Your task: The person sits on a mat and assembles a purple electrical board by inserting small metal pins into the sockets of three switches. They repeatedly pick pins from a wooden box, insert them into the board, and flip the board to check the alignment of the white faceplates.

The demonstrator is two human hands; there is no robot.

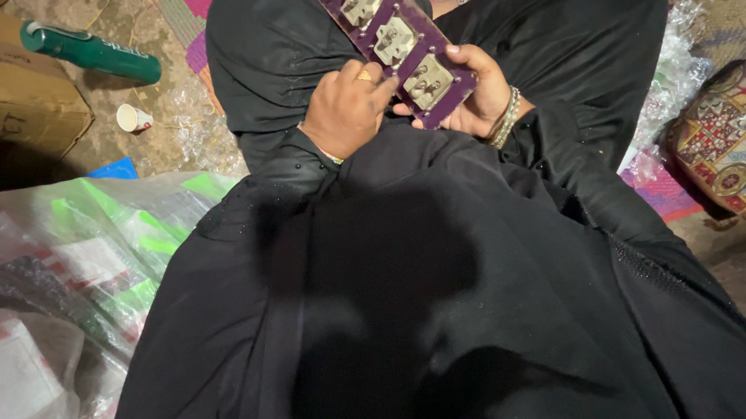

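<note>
Holding the near end of a long purple board (396, 42), the right hand (475, 97) has its grip closed around the edge, thumb on top beside the nearest cream square socket (428, 81). The left hand (347, 108) presses its curled fingers on the board's left edge, just beside that socket. The board reaches away from both grips over the black-robed lap (291, 40).

dirt floor (128, 21), green bottle (91, 52), paper cup (132, 119), cardboard box (5, 82), patchwork cushion (736, 145)
</note>
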